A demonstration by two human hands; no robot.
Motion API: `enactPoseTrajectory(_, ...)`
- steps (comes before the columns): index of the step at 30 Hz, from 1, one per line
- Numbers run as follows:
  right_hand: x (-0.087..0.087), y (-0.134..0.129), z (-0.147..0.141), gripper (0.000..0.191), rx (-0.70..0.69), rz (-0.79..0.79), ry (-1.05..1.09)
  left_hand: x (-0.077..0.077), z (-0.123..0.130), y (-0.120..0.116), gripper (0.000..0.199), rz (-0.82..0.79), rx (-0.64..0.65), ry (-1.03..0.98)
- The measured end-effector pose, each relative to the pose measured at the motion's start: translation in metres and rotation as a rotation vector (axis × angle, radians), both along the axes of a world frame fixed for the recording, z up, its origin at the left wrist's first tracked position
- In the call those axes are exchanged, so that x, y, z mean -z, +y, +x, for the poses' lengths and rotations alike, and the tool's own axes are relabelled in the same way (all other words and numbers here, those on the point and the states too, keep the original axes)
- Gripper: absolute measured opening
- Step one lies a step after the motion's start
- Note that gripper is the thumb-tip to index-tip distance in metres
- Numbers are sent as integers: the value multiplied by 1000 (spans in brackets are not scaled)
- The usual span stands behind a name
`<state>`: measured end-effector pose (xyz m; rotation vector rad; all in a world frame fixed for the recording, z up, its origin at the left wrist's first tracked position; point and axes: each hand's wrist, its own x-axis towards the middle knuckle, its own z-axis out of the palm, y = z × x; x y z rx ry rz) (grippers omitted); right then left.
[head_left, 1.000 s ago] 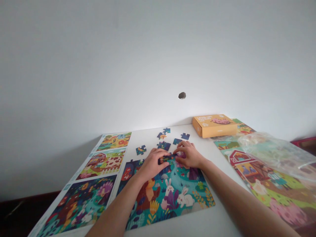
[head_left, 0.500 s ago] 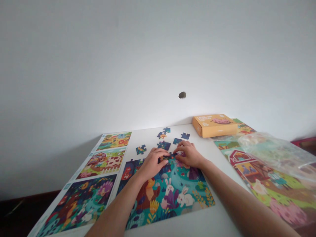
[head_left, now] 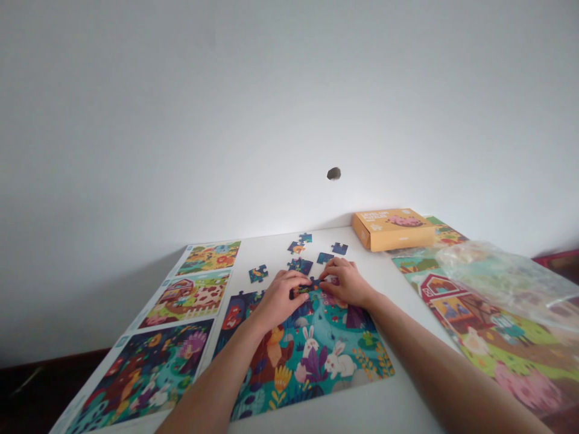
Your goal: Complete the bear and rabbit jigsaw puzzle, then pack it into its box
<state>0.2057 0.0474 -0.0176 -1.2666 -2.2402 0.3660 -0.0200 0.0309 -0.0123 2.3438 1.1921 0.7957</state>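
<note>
The left hand (head_left: 277,299) and right hand (head_left: 346,284) pinch a jigsaw piece (head_left: 304,290) at the top edge of a rabbit jigsaw (head_left: 316,355), fingers (head_left: 295,281) narrow, loose pieces (head_left: 300,266) kept within reach on the white bench (head_left: 384,410).

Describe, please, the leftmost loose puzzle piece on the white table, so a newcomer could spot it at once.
On the white table, find the rabbit jigsaw puzzle. Beyond it lies a scatter of loose pieces. The leftmost piece sits apart from them, blue with an orange patch.
</note>
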Motion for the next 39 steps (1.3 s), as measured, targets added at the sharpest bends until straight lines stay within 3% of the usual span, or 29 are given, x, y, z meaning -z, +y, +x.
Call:
enactPoseTrajectory(21,2,2,1,15,-25,17,12,-1,0,-1,29,-5,-12,-17)
enactPoseTrajectory(27,1,1,0,30,27,11,5,1,-1,-1,21,17,-16,11)
enactPoseTrajectory(33,5,3,1,20,103,-5,-20,0,-2,-2,18,17,-21,55)
enactPoseTrajectory(39,2,1,1,32,87,-14,-29,-2,-1,-5,38,48,-23,94)
